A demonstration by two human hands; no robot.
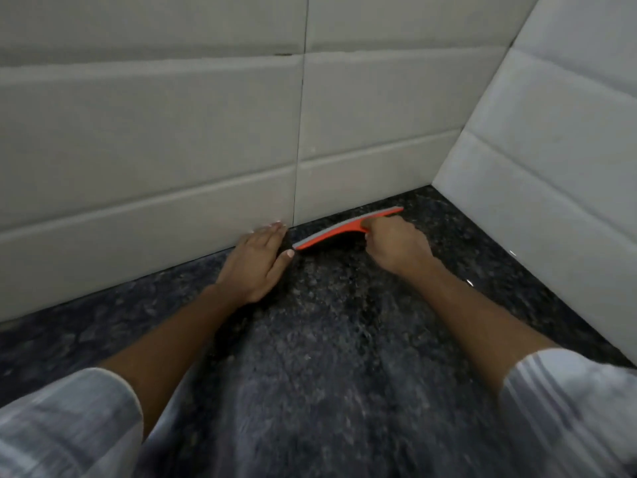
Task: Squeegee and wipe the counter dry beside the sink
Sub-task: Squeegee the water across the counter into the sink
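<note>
- The squeegee (346, 228), orange with a grey blade edge, lies low on the dark speckled worktop (331, 339), near the back corner where the two tiled walls meet.
- Its blade runs roughly along the back wall (155, 150), just in front of the wall's base; whether the edge touches the stone is too blurred to tell.
- The right hand (396, 244) is closed in a fist around the squeegee's handle, which the fingers hide.
- The left hand (256, 262) lies flat and open on the worktop, holding nothing, fingers stretched toward the base of the back wall.
- The left thumb tip is just beside the blade's left end.
- Both forearms reach forward over the worktop; pale striped sleeves (568, 408) show at the lower corners.
- The side wall (551, 167) rises to the right of the squeegee.
</note>
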